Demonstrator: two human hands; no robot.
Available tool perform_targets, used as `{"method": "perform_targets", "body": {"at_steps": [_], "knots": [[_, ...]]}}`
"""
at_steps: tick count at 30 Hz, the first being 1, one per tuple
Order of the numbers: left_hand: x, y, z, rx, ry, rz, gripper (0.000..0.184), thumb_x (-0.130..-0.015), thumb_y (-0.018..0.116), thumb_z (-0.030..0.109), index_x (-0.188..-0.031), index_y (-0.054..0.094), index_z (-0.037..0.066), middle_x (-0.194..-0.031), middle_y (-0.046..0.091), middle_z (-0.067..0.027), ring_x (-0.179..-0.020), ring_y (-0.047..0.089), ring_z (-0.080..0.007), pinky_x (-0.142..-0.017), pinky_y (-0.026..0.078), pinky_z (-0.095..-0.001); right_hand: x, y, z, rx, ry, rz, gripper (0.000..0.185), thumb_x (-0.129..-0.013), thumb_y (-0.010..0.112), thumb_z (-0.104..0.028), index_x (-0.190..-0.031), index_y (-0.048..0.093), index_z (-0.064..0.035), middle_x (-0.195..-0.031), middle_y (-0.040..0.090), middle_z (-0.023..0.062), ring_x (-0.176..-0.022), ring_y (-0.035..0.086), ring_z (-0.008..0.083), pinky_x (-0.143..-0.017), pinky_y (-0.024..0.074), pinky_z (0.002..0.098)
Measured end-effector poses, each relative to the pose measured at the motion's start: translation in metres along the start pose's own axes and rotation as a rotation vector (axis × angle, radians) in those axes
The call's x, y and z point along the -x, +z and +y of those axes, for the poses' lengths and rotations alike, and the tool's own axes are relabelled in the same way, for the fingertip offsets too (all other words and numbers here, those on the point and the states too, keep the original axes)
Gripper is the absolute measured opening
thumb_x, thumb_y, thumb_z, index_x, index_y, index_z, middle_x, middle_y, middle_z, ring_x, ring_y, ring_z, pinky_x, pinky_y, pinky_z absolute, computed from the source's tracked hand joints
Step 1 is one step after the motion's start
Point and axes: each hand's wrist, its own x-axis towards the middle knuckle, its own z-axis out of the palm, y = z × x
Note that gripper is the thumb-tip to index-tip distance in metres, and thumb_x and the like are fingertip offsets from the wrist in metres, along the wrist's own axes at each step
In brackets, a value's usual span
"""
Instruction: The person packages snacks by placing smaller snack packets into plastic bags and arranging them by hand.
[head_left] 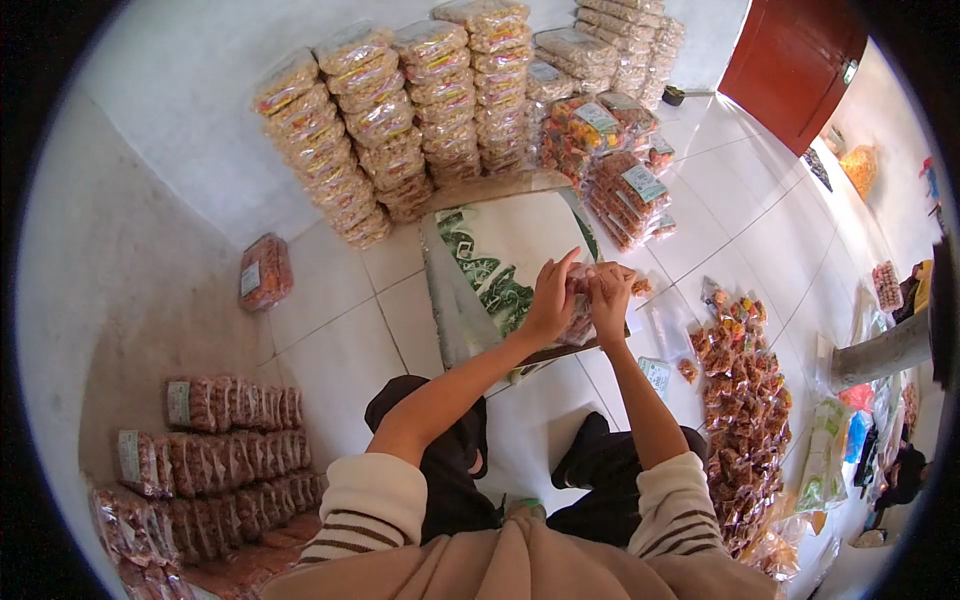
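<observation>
A small clear plastic bag (pixel 578 325) with reddish-brown contents is between my two hands, over the near right part of a low table. My left hand (pixel 550 300) grips the bag from its left side, with one finger pointing up. My right hand (pixel 608 290) has its fingers closed at the top of the same bag. Beneath them, the low table (pixel 520 235) has a white top with a green pattern. Beside my right hand lie a few orange-brown snack pieces (pixel 641 287). What exactly fills the bag is partly hidden by my fingers.
Tall stacks of packed snacks (pixel 430 95) line the wall behind the table. Labelled packs (pixel 630 195) stand at its far right. A long heap of small snack bags (pixel 740 400) covers the floor on the right. Rows of packs (pixel 235 450) sit at left, near a single pack (pixel 266 272).
</observation>
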Motion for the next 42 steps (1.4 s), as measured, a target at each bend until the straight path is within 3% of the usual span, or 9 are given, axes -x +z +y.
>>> {"method": "perform_targets", "body": {"at_steps": [11,20,22,25,28,31,34,39,42], "knots": [[-0.015,-0.008,-0.003,0.102,-0.053,0.011,0.066,-0.068,0.055,-0.005,-0.127,0.031,0.009,-0.076,0.056,-0.0106,-0.083,0.052,-0.0277,-0.084,0.034,-0.0375,-0.011,0.006,-0.012,-0.03,0.042,0.041,0.01,-0.077,0.056,-0.012,-0.078,0.06,-0.0038,-0.079,0.054,0.0063,-0.085,0.037,0.025,-0.08,0.0296,0.0356],[-0.028,-0.022,-0.02,0.087,-0.066,0.06,0.044,-0.076,0.059,0.006,-0.113,0.035,0.007,-0.072,0.058,-0.0119,-0.079,0.056,-0.0251,-0.073,0.04,-0.0321,-0.035,0.017,-0.002,-0.031,-0.066,0.002,0.011,-0.082,0.052,-0.014,-0.086,0.057,-0.0049,-0.083,0.055,0.0063,-0.081,0.042,0.0234,-0.076,0.0331,0.034],[-0.023,-0.025,-0.018,0.152,-0.152,0.073,0.042,-0.075,0.057,0.005,-0.112,0.037,0.007,-0.079,0.061,-0.0119,-0.084,0.052,-0.0305,-0.077,0.038,-0.0386,-0.042,0.004,-0.005,-0.479,0.156,0.068,0.012,-0.082,0.052,-0.012,-0.092,0.055,-0.0059,-0.087,0.057,0.0053,-0.085,0.045,0.0214,-0.079,0.0333,0.0333],[-0.016,-0.025,-0.021,0.146,-0.153,0.081,0.038,-0.077,0.057,0.009,-0.109,0.037,0.008,-0.081,0.062,-0.0124,-0.085,0.052,-0.0312,-0.077,0.037,-0.0388,-0.034,-0.019,0.013,-0.066,-0.067,-0.099,0.019,-0.079,0.058,-0.014,-0.096,0.054,-0.0075,-0.091,0.055,0.0087,-0.09,0.046,0.0215,-0.081,0.0333,0.0326],[-0.009,-0.019,-0.015,0.12,-0.107,0.101,0.037,-0.077,0.058,0.01,-0.107,0.038,0.007,-0.083,0.06,-0.0132,-0.086,0.052,-0.0315,-0.077,0.037,-0.0391,-0.008,-0.009,0.013,0.033,-0.084,-0.164,0.015,-0.076,0.061,-0.014,-0.089,0.057,-0.0079,-0.086,0.054,0.0075,-0.088,0.046,0.0227,-0.079,0.0345,0.0323],[-0.003,-0.017,-0.015,0.102,-0.091,0.099,0.035,-0.077,0.058,0.009,-0.105,0.037,0.006,-0.088,0.058,-0.0136,-0.087,0.052,-0.0313,-0.077,0.037,-0.039,-0.005,-0.002,0.015,0.004,0.084,-0.142,0.008,-0.074,0.062,-0.013,-0.078,0.059,-0.0069,-0.082,0.052,0.0061,-0.084,0.045,0.0241,-0.076,0.0357,0.0328],[0.004,-0.015,-0.01,0.058,-0.049,0.151,0.036,-0.077,0.06,0.011,-0.101,0.035,0.004,-0.088,0.055,-0.0137,-0.084,0.058,-0.0277,-0.071,0.043,-0.0339,-0.004,-0.001,0.018,0.012,0.004,-0.114,0.011,-0.073,0.063,-0.014,-0.069,0.058,-0.005,-0.079,0.052,0.0056,-0.081,0.044,0.0247,-0.073,0.0362,0.0334],[0.016,-0.013,-0.013,0.105,-0.082,0.161,0.032,-0.077,0.058,0.009,-0.1,0.037,0.004,-0.087,0.054,-0.0138,-0.081,0.055,-0.0317,-0.074,0.039,-0.0379,0.007,0.004,0.01,0.025,0.082,-0.033,0.012,-0.075,0.061,-0.014,-0.068,0.059,-0.0044,-0.075,0.053,0.006,-0.08,0.043,0.0244,-0.073,0.0366,0.0321],[0.017,-0.018,-0.009,0.158,-0.12,0.181,0.031,-0.077,0.058,0.009,-0.098,0.036,0.003,-0.083,0.053,-0.0143,-0.078,0.055,-0.0319,-0.073,0.039,-0.0374,0.004,0.001,0.012,-0.004,0.128,-0.093,0.011,-0.076,0.061,-0.017,-0.081,0.063,-0.0072,-0.083,0.056,0.0059,-0.082,0.044,0.0235,-0.076,0.0375,0.0319]]}}
